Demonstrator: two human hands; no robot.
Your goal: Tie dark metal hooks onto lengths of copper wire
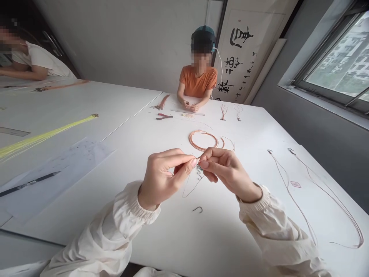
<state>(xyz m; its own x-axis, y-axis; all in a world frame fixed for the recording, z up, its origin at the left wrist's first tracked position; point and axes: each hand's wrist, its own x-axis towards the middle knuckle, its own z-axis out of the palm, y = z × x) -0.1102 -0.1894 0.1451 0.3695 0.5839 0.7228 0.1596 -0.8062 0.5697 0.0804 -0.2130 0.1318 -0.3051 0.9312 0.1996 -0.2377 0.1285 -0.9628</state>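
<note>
Thumb against finger in left hand (163, 175) and right hand (227, 169), pinching closed on a thin orange-brown strand (198, 157) between them, above the white tabletop (173, 238). Partly blocking sight of dark hooks (199, 175) just beneath, with a coil of orange line (191, 141) just beyond and a single hook (201, 209) nearer. Sharing the tabletop with two hooked lines (291, 151) on the right, yellow strands (52, 134) and a white sheet (72, 165) under a slim black tool (31, 182) on the left, and red-handled pliers (164, 115) farther off.

- On the wall scroll (245, 50), I see large black brushed characters with a smaller column beside them, none I can read for certain.
- On the small red-edged label (295, 184), I can't make out any wording.
</note>
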